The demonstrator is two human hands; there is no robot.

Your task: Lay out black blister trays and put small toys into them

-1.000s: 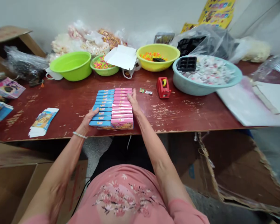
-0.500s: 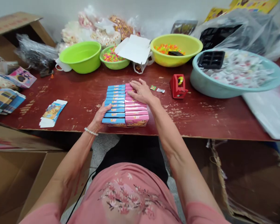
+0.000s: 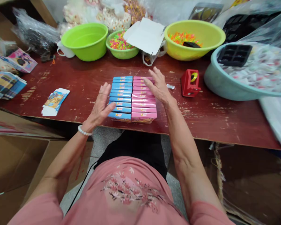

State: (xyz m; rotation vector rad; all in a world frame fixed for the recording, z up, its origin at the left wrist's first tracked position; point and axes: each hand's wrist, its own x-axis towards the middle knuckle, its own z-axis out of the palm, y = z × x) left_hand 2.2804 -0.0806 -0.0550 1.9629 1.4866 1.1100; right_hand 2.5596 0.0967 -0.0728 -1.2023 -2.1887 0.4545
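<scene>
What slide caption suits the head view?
Left hand and right hand, open, frame rows of blue cartons and pink cartons on a scuffed maroon table.

1. The left hand (image 3: 98, 107), uncurled, is flanking the blue boxes (image 3: 122, 99).
2. The right hand (image 3: 160, 86), uncurled, is flanking the pink boxes (image 3: 144, 105).
3. A red tape dispenser (image 3: 186, 84) is standing near a blue basin (image 3: 224, 84).

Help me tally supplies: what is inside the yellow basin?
Inside the yellow basin are small multicoloured pieces, with a black object lying on them. Whatever is beneath these is covered and cannot be seen.
</scene>
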